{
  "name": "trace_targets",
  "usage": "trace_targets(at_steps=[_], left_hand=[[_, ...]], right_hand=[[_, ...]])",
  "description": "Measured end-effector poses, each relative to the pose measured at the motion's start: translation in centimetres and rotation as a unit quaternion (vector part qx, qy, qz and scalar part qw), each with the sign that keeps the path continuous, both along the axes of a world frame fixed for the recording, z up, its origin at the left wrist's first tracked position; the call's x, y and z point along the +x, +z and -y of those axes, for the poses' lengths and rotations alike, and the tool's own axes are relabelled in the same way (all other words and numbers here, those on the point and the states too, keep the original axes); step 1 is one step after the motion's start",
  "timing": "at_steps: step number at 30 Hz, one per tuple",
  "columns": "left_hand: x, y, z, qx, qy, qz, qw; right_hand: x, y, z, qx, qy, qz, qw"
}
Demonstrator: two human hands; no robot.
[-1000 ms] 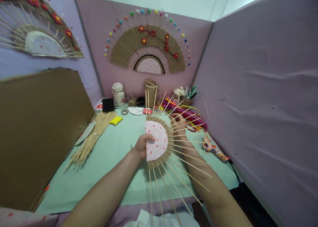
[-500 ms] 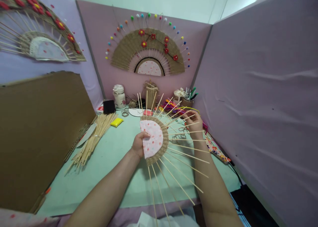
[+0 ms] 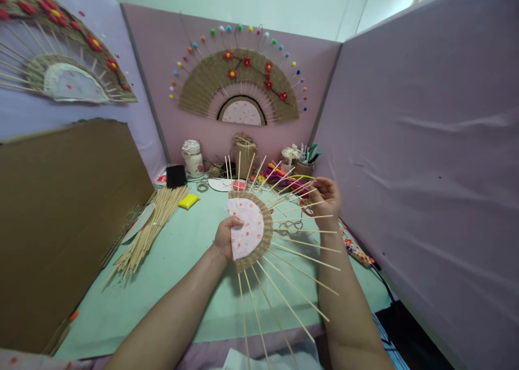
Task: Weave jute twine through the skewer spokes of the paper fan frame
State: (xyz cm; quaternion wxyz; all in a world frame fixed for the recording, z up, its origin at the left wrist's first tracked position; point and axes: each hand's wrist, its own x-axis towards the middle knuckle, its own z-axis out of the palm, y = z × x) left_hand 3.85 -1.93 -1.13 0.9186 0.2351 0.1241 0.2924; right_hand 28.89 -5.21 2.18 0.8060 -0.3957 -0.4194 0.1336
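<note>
My left hand [image 3: 227,237] grips a half-round woven fan [image 3: 266,229] by its straight edge, thumb lying on the pink spotted cloth [image 3: 248,227]. Thin bamboo sticks [image 3: 304,243] radiate from the fan's woven twine band, upward, rightward and downward. At the upper right stick tips, my right hand [image 3: 327,201] has thumb and fingertips pinched together. Whatever is between those fingertips is too small to make out. Behind the sticks, a loose piece of twine [image 3: 290,228] lies on the table, and red-handled scissors [image 3: 307,207] are partly hidden near my right wrist.
A bundle of sticks [image 3: 148,232] and a yellow packet [image 3: 188,201] lie at left, beside a cardboard panel [image 3: 65,224]. At the back stand a white bottle [image 3: 193,159], a twine-wrapped jar [image 3: 245,159] and colourful pipe cleaners [image 3: 284,180]. A finished fan [image 3: 203,89] hangs on the partition.
My right hand has shifted slightly right, away from the fan's band, its fingers still pinched. My left hand keeps the fan in nearly the same place. The whole view has moved a little.
</note>
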Motion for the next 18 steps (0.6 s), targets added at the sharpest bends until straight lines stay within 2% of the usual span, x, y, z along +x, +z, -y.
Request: trace_targets(at_steps=[3,6,12,18], left_hand=[[0.0,-0.1,0.0,0.003,-0.016,0.007,1.0],[0.0,-0.3,-0.1,0.002,-0.028,0.002,1.0],[0.0,-0.7,-0.6,-0.003,-0.034,-0.018,0.999],[0.1,-0.9,-0.7,0.011,-0.062,0.023,0.998]], right_hand=[[0.0,0.0,0.0,0.011,-0.065,0.02,0.998],[0.2,0.0,0.1,0.004,-0.095,0.035,0.995],[0.6,0.1,0.2,-0.016,-0.104,0.034,0.994],[1.2,0.0,0.5,-0.025,-0.073,0.026,0.997]])
